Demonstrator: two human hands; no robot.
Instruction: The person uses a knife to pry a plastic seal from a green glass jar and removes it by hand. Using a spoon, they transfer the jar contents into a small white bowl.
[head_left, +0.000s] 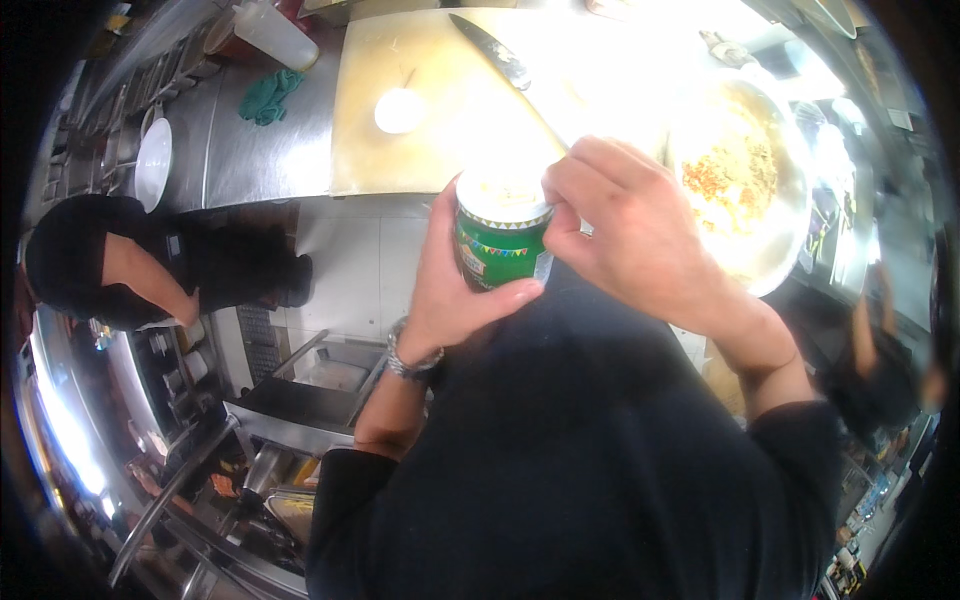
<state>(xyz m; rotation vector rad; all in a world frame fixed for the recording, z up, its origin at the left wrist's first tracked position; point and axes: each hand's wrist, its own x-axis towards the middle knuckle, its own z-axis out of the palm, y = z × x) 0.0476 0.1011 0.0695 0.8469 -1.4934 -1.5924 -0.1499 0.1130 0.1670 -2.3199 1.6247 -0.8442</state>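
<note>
My left hand (469, 289) is wrapped round a green jar (501, 251) with a pale top and a patterned band, holding it before my chest. At the jar's upper right rim my right hand (615, 217) has its fingers bent and pressed close together; whether they pinch something is hidden. Behind the jar lies a pale cutting board (360, 150), bearing a round white item (400, 111) and a kitchen knife (495, 56). To the right of my right hand stands a large metal bowl (795, 225) containing orange and yellowish food (727, 180), partly washed out by glare.
A green cloth (271, 97), a translucent squeeze bottle (276, 36) and a white plate (154, 165) are on the steel counter (300, 161) at left. One person in black (135, 262) stands at left, another (874, 367) at far right. Steel kitchen equipment (300, 401) is at lower left.
</note>
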